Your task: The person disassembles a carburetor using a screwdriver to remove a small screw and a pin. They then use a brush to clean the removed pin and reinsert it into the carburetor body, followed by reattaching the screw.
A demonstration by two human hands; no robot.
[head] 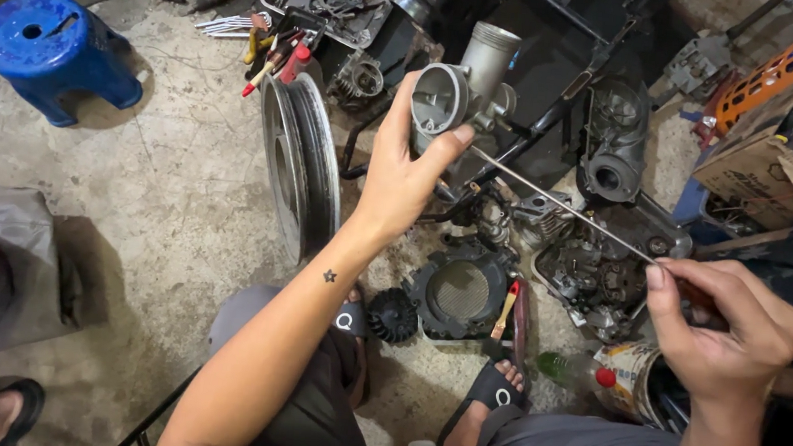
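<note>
A grey metal carburetor (460, 95) is being held up above the concrete floor (160, 193), its round open mouth tilting toward the viewer. A long thin screwdriver (561, 204) is slanting up-left, its tip touching the carburetor's lower side.

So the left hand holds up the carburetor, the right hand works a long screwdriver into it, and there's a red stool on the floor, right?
Not quite: the stool is blue, as the head view shows. The rest holds: the left hand holds up the carburetor and the right hand works the screwdriver into it.
</note>
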